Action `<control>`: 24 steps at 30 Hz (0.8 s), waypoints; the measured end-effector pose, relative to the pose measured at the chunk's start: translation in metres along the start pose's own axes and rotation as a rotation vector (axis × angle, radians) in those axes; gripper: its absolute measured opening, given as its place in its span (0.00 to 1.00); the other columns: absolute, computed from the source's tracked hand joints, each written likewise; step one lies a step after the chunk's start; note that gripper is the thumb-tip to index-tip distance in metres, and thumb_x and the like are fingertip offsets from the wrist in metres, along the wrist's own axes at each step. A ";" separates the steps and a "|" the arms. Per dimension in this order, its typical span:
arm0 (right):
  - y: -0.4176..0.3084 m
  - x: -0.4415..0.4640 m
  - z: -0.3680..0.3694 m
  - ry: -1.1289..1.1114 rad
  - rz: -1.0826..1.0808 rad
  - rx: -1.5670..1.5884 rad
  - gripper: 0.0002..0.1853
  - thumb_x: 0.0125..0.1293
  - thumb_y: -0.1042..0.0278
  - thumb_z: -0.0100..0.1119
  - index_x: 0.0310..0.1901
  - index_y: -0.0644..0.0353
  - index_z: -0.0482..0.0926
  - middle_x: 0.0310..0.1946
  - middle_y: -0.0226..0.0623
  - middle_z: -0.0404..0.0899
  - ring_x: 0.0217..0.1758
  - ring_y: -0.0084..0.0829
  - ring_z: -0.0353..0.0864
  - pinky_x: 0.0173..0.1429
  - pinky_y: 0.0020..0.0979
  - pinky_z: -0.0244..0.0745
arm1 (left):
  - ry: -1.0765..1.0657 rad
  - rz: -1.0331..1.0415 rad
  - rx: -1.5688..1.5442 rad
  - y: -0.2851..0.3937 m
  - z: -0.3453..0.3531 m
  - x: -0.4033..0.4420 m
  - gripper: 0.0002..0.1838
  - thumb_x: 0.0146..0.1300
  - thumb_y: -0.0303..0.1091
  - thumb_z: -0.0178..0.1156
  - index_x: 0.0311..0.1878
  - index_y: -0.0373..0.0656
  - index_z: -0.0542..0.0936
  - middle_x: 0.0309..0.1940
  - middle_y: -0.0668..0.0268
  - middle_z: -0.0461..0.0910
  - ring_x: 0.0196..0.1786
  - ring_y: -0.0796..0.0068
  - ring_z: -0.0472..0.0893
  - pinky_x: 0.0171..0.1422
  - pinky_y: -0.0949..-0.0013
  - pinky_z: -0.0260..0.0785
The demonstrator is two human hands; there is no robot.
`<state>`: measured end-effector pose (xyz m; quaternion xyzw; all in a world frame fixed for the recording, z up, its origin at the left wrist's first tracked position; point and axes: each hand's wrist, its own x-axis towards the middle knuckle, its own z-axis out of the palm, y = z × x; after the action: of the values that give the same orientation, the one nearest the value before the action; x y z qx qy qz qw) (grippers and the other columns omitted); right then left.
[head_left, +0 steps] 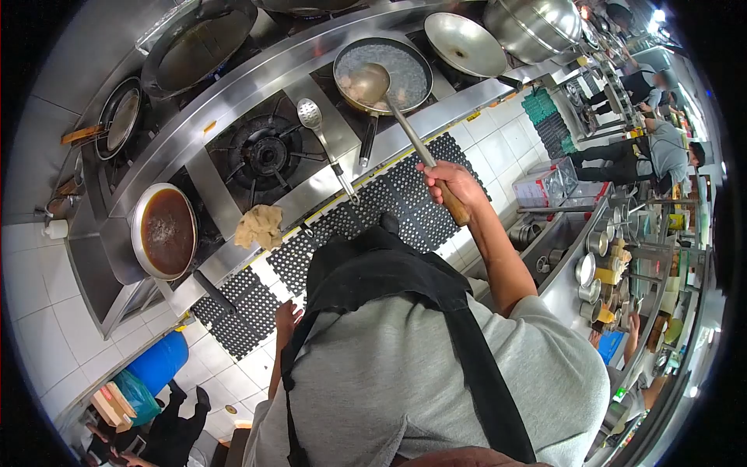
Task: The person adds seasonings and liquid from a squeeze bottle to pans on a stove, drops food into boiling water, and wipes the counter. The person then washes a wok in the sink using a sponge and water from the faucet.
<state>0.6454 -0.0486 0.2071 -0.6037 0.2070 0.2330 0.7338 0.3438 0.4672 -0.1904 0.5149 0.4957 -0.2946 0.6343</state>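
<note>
My right hand (pixel 454 187) is closed round the wooden handle of a long metal ladle (pixel 405 123). The ladle's bowl rests in a pan of bubbling, cloudy liquid (pixel 408 66) with pale pinkish pieces in it. My left hand (pixel 288 315) hangs low beside my apron, away from the stove, its fingers apart and nothing visible in them. Between the pan and a bare burner (pixel 268 155) lies a slotted spoon (pixel 310 114). A crumpled tan cloth (pixel 260 227) sits on the stove's front edge, near a pan of brown liquid (pixel 167 232).
An empty pan (pixel 465 45) and a large steel pot (pixel 533 29) stand beyond the ladle's pan. Pan handles jut over the stove's front edge. Black mats (pixel 420 187) cover floor tiles. Several people work around, one (pixel 661 152) at the right.
</note>
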 end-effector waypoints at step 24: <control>0.040 0.042 0.141 0.129 -0.538 -1.006 0.25 0.66 0.67 0.59 0.64 0.63 0.75 0.38 0.56 0.85 0.40 0.53 0.86 0.47 0.45 0.79 | 0.167 0.066 -0.223 0.029 0.042 -0.090 0.09 0.68 0.39 0.59 0.43 0.44 0.80 0.29 0.71 0.77 0.24 0.78 0.79 0.24 0.72 0.69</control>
<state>0.6582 0.1004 0.1771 -0.9229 -0.0462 0.0706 0.3757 0.3529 0.4236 -0.0972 0.4802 0.5592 -0.1726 0.6534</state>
